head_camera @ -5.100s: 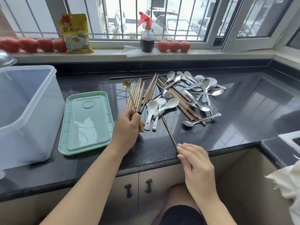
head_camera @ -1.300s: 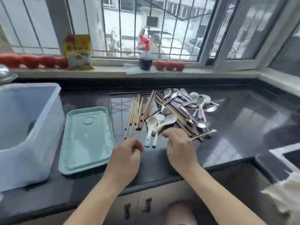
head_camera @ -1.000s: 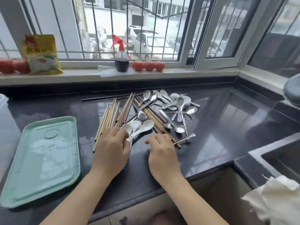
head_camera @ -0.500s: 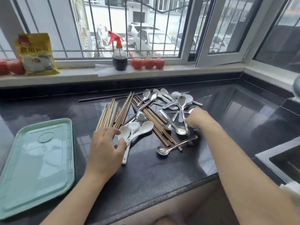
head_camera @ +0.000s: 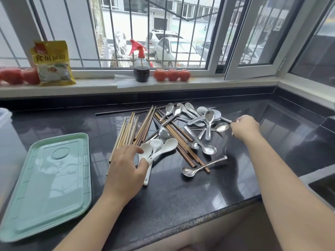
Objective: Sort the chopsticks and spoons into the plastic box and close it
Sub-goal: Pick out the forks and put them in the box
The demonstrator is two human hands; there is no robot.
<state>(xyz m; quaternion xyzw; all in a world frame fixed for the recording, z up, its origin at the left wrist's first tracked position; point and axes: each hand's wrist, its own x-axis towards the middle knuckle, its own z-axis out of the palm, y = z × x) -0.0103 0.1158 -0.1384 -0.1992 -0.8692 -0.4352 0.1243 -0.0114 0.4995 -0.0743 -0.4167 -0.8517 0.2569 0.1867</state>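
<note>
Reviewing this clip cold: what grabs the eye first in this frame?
The jumble of chopsticks and metal spoons mid-counter, with the left hand on the white spoons at its near edge and the right hand at its far right. The mint-green lid lies flat at left; a red-topped spray bottle stands on the sill.

Two bare forearms enter from bottom edge, no sleeves in view on either. Left hand (head_camera: 125, 169): no ring, no watch, no bracelet, no glove; wrist bare. Right hand (head_camera: 244, 127): likewise bare, nothing worn at wrist or along forearm. Fingernails short where visible on left hand; right-hand nails too small to tell. No marks, plasters or tattoos visible on either arm. Upper arms and clothing out of frame. Blurred bare patch at bottom centre, unclear which body part.
</note>
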